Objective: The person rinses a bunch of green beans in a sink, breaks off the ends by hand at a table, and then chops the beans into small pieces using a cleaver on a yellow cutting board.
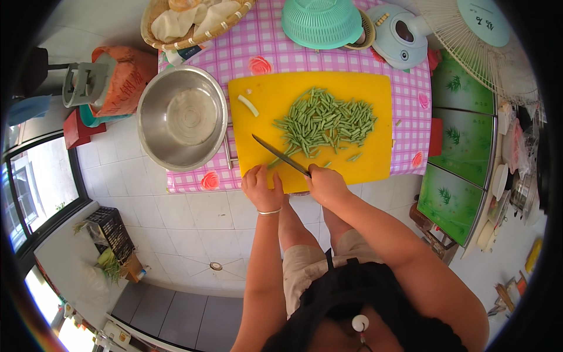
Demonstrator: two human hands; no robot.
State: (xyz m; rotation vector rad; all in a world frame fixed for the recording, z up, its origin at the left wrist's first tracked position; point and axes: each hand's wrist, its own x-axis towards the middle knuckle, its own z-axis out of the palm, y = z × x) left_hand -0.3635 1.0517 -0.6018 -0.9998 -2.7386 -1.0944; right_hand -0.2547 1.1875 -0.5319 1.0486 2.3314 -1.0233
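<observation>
My right hand [327,182] grips the handle of a kitchen knife [281,155], whose dark blade slants up and left across the yellow cutting board [308,174]. At the board's near left edge, my left hand [264,188] pinches a few green beans [273,163] just beside the blade; their ends under the fingers are hidden. A wide heap of cut green bean pieces [327,119] covers the middle and right of the board. On its upper left lies a pale curved vegetable strip [248,105] with a small whitish bit [249,91] above it.
Left of the board, a stainless steel basin [154,145] overhangs the edge of the checked tablecloth [409,145]. Behind are a wicker basket [176,44] with cloth, a turquoise plastic colander [323,26] and an electric fan [475,48]. A gas cylinder [103,75] stands at the far left.
</observation>
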